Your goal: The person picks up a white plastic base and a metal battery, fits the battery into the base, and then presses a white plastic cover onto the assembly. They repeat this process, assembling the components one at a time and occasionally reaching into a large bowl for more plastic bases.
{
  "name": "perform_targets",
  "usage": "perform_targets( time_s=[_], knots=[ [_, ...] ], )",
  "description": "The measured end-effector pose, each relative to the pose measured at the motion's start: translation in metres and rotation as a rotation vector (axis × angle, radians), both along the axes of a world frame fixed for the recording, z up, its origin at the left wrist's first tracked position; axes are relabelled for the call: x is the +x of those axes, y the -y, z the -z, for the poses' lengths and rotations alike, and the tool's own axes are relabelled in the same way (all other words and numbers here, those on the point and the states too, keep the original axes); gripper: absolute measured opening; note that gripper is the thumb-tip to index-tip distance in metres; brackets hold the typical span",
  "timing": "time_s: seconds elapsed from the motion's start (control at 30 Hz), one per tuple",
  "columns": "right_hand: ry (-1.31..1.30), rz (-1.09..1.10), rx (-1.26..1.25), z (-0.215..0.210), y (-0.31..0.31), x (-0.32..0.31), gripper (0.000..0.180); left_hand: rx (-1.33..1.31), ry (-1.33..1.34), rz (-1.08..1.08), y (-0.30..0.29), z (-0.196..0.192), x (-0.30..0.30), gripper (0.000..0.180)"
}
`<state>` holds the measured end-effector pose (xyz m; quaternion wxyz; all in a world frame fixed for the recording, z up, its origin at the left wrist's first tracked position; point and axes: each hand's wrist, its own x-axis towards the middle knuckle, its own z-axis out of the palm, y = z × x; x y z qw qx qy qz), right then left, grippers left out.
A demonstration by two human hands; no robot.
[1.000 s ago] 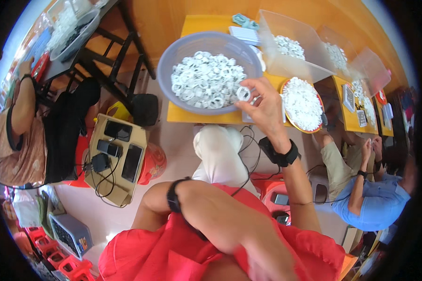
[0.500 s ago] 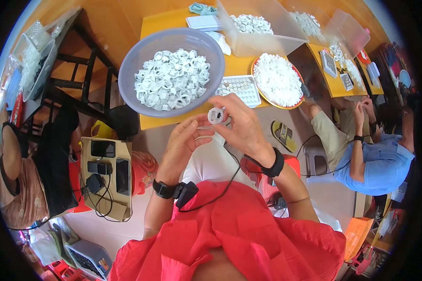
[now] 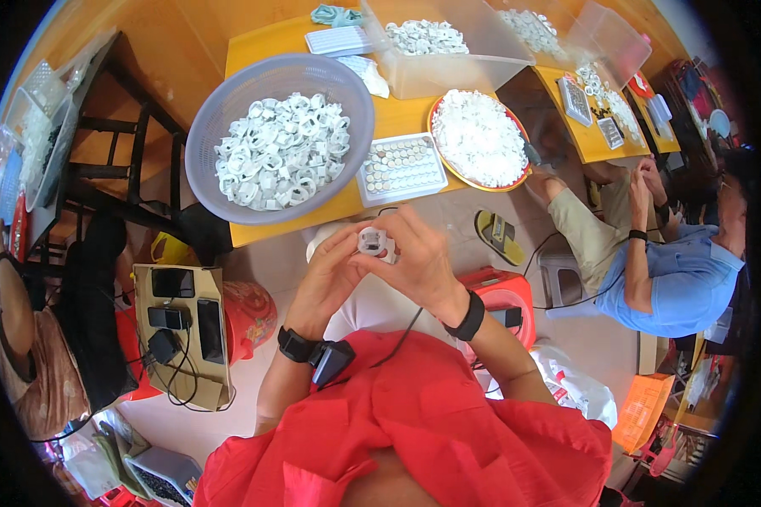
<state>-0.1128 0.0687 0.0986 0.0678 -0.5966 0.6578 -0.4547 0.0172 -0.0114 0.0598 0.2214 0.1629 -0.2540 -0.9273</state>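
Above my lap, a small white plastic part (image 3: 370, 241) with a round opening and something dark inside is held between both hands. My left hand (image 3: 330, 277) pinches its left side with thumb and fingertips. From the right, the fingers and thumb of my right hand (image 3: 423, 260) close on the same part. Just beyond the hands, a white tray (image 3: 416, 192) holds rows of small round pieces. The grey-purple basket (image 3: 201, 148) farther left is heaped with similar white plastic parts (image 3: 283, 152). A round red-rimmed tray (image 3: 528, 139) to the right carries a pile of small white pieces.
Behind stands a clear plastic bin (image 3: 448, 76) with more white parts, on the yellow table (image 3: 262, 232). A cardboard box (image 3: 203, 380) with phones and cables is at my left. On the right sits a person in a blue shirt (image 3: 676, 279); a sandal (image 3: 499, 237) lies on the floor.
My hands have drawn closer together and lower, and the left fingers, apart from the part before, now grip it too. The part has been turned. The view has shifted slightly.
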Motion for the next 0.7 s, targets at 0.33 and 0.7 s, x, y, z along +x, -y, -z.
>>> perform_targets(
  time_s=[0.33,0.7],
  knots=[
    [0.154,-0.081,0.108,0.006,-0.010,-0.005,0.041,0.021,0.130,0.012,-0.002,0.010,-0.008,0.024],
    [0.204,0.056,0.065,0.018,-0.005,-0.002,0.037,0.042,0.016,0.031,-0.002,0.012,-0.014,0.028]
  ],
)
